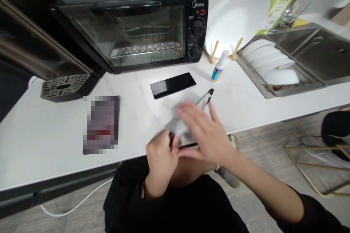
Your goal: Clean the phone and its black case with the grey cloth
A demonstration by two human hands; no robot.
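Observation:
My left hand [161, 154] grips the near edge of a dark tablet or phone [207, 97] held over the counter's front edge. My right hand [207, 131] lies on top of it, pressing a grey cloth [177, 123] against its screen; the fingers are blurred by motion. Only the device's far corner and a strip of its near edge show. A second black phone [172, 84] lies flat on the white counter [41, 142] just beyond. A small white spray bottle [218, 67] with a blue label stands to the right of that phone.
A black toaster oven [131, 25] stands at the back, a dark appliance [32, 51] to its left. White plates [237, 22] sit in a wooden rack, more [270, 65] in a metal drainer beside a sink [322, 51]. A blurred-out flat object [101, 123] lies at the left.

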